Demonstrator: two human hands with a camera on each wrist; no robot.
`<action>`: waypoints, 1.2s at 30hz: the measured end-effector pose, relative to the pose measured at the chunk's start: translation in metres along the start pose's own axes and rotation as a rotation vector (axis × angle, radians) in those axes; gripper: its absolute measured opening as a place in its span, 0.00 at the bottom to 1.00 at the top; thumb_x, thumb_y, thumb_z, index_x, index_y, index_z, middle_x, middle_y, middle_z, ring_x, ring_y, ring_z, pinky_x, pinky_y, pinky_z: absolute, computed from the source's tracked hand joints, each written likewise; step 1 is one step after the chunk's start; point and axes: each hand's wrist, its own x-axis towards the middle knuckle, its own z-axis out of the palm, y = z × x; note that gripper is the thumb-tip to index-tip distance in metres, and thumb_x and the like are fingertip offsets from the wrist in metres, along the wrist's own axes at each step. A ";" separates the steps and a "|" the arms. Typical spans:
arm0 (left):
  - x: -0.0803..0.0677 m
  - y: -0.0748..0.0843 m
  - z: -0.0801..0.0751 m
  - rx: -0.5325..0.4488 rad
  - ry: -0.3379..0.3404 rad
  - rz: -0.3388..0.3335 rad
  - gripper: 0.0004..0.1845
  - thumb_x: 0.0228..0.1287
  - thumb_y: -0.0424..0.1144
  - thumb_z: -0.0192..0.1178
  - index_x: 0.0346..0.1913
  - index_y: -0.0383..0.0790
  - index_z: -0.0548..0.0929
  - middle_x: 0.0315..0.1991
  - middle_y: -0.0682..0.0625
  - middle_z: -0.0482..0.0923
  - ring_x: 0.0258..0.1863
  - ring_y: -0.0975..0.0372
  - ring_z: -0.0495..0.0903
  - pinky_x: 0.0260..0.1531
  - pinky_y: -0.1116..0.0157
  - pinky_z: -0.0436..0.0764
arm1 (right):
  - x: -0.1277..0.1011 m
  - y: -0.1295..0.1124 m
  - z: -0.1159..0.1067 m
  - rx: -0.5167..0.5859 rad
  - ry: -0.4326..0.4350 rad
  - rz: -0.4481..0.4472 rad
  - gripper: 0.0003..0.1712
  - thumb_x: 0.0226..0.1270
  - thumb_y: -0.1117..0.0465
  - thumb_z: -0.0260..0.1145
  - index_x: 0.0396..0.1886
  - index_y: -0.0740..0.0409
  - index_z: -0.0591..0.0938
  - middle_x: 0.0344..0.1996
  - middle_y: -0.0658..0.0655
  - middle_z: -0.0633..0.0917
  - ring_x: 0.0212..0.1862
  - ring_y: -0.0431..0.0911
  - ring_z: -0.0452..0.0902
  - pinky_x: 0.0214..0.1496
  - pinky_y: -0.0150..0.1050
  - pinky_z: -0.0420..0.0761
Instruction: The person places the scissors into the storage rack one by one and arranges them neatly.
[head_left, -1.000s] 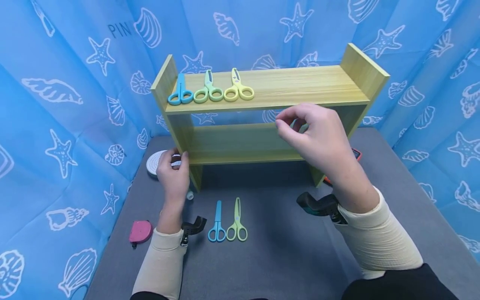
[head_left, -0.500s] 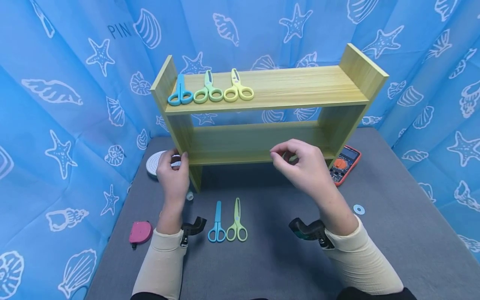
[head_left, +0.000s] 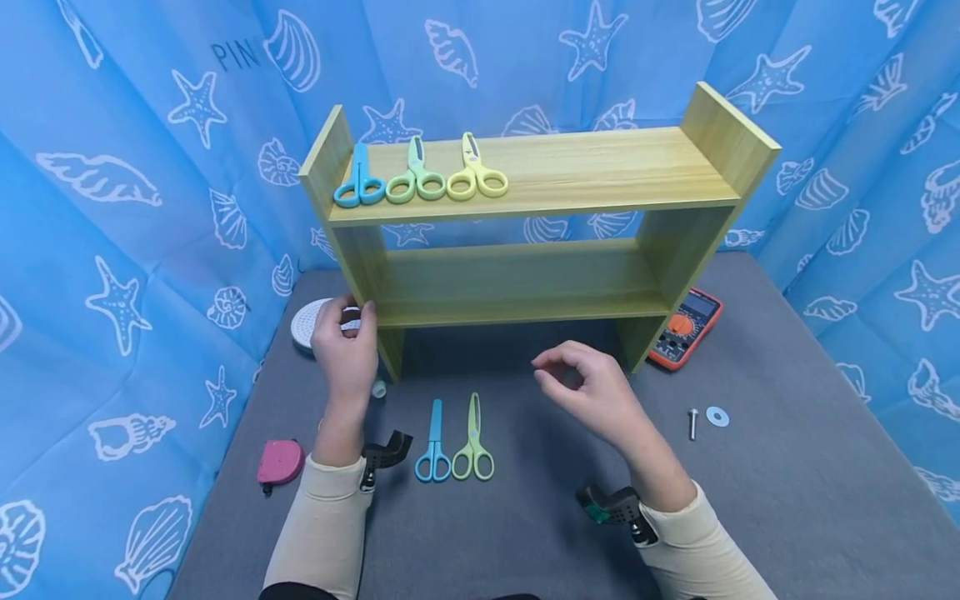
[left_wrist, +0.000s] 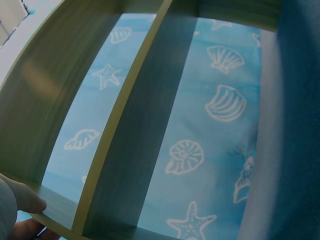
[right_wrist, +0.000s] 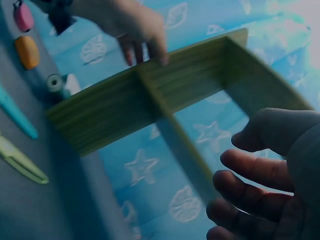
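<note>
My left hand (head_left: 347, 342) pinches the left side panel of a two-tier wooden shelf (head_left: 600, 179); in the left wrist view its thumb (left_wrist: 31, 200) lies on the panel's inner face. My right hand (head_left: 588, 392) hovers in front of the shelf's lower board, loosely curved and holding nothing. On the top board lie blue scissors (head_left: 361, 162), green scissors (head_left: 416, 171) and yellow scissors (head_left: 470, 154), side by side at the left end. Sheathed-looking blue scissors (head_left: 436, 427) and light green scissors (head_left: 474, 429) lie on the grey table, blades pointing toward the shelf.
An orange multimeter (head_left: 682, 329) lies by the shelf's right leg, with a bolt (head_left: 693, 425) and a washer (head_left: 710, 416) nearer. At left are a pink tape measure (head_left: 281, 461), a white perforated disc (head_left: 306, 323) and a small white cylinder (head_left: 378, 389). A patterned blue curtain (head_left: 150, 292) surrounds the table.
My right hand has dropped from before the top board to below the lower board, uncovering the multimeter, bolt and washer. The left hand keeps its grip, and the scissors stay put.
</note>
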 end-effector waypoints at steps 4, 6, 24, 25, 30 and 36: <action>0.000 -0.008 -0.001 -0.006 -0.011 -0.013 0.08 0.69 0.29 0.64 0.45 0.25 0.84 0.41 0.35 0.80 0.40 0.50 0.83 0.32 0.72 0.78 | -0.011 0.012 0.014 0.010 -0.046 0.011 0.08 0.66 0.65 0.72 0.43 0.50 0.88 0.35 0.43 0.84 0.37 0.39 0.78 0.36 0.44 0.83; 0.000 -0.008 -0.002 -0.007 -0.021 -0.013 0.09 0.70 0.30 0.64 0.45 0.25 0.84 0.41 0.35 0.79 0.41 0.52 0.83 0.32 0.74 0.78 | -0.016 0.019 0.023 0.012 -0.063 0.009 0.08 0.65 0.66 0.72 0.42 0.51 0.88 0.34 0.42 0.83 0.36 0.39 0.78 0.35 0.41 0.83; 0.000 -0.008 -0.001 -0.014 -0.014 -0.018 0.09 0.70 0.29 0.64 0.47 0.26 0.85 0.43 0.34 0.79 0.42 0.48 0.82 0.34 0.71 0.77 | -0.045 0.039 0.100 -0.115 -0.242 0.005 0.05 0.58 0.63 0.75 0.34 0.53 0.87 0.27 0.43 0.80 0.29 0.37 0.73 0.34 0.35 0.76; 0.000 -0.006 -0.001 -0.012 -0.011 -0.016 0.09 0.70 0.28 0.64 0.47 0.25 0.84 0.42 0.33 0.79 0.42 0.46 0.82 0.33 0.72 0.77 | -0.045 0.038 0.103 -0.127 -0.250 0.011 0.05 0.58 0.63 0.76 0.34 0.53 0.88 0.27 0.43 0.80 0.29 0.37 0.73 0.34 0.35 0.76; -0.001 0.012 -0.002 -0.016 -0.003 -0.006 0.08 0.68 0.22 0.62 0.45 0.19 0.82 0.41 0.27 0.78 0.40 0.39 0.81 0.32 0.74 0.75 | -0.047 0.033 0.118 -0.204 -0.262 0.059 0.05 0.57 0.63 0.76 0.33 0.55 0.88 0.24 0.43 0.78 0.27 0.35 0.70 0.30 0.34 0.75; 0.000 0.033 -0.006 -0.018 -0.009 -0.007 0.07 0.67 0.21 0.62 0.45 0.17 0.82 0.40 0.27 0.78 0.40 0.38 0.81 0.32 0.76 0.75 | -0.046 0.025 0.128 -0.266 -0.182 0.122 0.03 0.54 0.63 0.74 0.25 0.53 0.86 0.19 0.42 0.77 0.22 0.35 0.67 0.25 0.32 0.72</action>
